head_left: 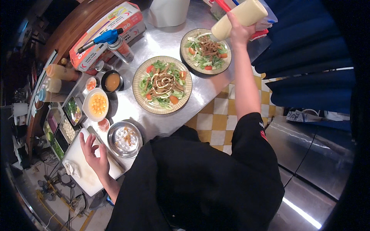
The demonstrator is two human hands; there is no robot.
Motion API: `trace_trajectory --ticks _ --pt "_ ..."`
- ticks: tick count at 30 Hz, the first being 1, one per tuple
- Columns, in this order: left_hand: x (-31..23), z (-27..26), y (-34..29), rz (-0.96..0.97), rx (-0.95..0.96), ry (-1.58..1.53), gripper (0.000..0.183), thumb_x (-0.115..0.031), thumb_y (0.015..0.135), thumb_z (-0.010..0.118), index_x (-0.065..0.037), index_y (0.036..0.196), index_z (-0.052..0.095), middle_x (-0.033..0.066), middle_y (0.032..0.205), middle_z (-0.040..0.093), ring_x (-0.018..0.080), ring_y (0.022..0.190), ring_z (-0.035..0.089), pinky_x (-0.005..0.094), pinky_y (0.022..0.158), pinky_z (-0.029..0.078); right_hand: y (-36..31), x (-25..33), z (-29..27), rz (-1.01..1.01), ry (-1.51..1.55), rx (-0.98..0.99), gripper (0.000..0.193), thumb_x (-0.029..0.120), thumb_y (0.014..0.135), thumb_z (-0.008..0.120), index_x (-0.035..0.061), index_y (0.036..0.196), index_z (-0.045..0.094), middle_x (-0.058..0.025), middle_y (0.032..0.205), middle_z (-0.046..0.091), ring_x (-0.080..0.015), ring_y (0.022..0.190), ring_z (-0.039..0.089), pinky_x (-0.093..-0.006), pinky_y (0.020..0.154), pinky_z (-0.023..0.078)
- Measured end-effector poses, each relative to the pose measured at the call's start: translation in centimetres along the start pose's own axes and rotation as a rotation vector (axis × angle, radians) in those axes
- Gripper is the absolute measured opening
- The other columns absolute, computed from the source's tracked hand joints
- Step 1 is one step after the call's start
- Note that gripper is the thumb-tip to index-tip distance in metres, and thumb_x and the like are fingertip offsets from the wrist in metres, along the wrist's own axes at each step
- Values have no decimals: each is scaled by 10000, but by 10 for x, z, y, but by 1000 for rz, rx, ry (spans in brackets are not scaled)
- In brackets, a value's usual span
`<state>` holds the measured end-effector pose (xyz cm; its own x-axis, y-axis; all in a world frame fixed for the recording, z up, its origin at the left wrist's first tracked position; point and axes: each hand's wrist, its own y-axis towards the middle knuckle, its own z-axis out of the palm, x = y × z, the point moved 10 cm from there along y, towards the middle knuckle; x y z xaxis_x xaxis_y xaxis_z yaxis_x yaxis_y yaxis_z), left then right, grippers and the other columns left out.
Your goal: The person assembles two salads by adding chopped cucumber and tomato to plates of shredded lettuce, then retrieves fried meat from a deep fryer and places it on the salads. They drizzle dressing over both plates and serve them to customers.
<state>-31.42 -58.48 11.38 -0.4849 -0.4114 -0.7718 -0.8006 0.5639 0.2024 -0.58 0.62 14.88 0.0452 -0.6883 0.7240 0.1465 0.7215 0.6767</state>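
Observation:
My right hand (241,32) is wrapped round a squeeze bottle (248,13) of pale cream sauce. The bottle is tilted, its lower end above the right edge of the far plate of salad (206,52), where brown meat strips lie on greens with tomato pieces. A second plate of salad (162,85), nearer and to the left, carries a pale sauce spiral over its meat. Over a white cutting board (86,175) hangs my left hand (94,153), fingers apart and holding nothing. Beside it stands a round metal bowl (125,139) with orange-brown bits inside.
A blue-topped gas torch (115,44) stands before a long orange-and-white box (108,32). Along the left sit a white bowl of egg yolks (96,105), a black bowl of brown sauce (112,81), ingredient trays (73,109) and several bottles (59,73). The steel counter (162,44) ends above a checkered floor.

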Motion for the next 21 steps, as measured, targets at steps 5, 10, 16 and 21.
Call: trace_trajectory --ticks 5,10,16,21 --pt "6 -2 -4 -23 -7 -20 477 -43 828 641 -17 1293 539 168 1509 343 246 1118 595 282 813 478 15 18 -20 -92 -198 5 601 152 635 881 -5 1109 547 -104 996 658 -213 892 655 -335 796 531" --pt "-7 8 7 32 31 -22 475 -28 824 635 -17 1289 540 168 1511 340 246 1125 592 284 812 476 11 0 -14 -19 -188 -83 800 188 643 869 -33 1276 432 -161 1182 559 -264 1087 550 -345 950 429" --pt "0 -2 2 10 5 8 480 -37 827 639 -13 1294 532 167 1511 341 246 1128 590 287 813 473 2 1 -26 -36 -541 -48 836 372 635 838 20 1301 475 -246 1351 337 -353 1258 188 -442 1029 87" --pt "7 -5 4 -1 20 -5 482 -62 834 646 -12 1299 528 170 1515 334 247 1130 589 287 814 473 17 10 -22 -19 -209 -28 607 196 652 871 -11 1112 533 -117 1015 654 -212 918 649 -330 799 526"
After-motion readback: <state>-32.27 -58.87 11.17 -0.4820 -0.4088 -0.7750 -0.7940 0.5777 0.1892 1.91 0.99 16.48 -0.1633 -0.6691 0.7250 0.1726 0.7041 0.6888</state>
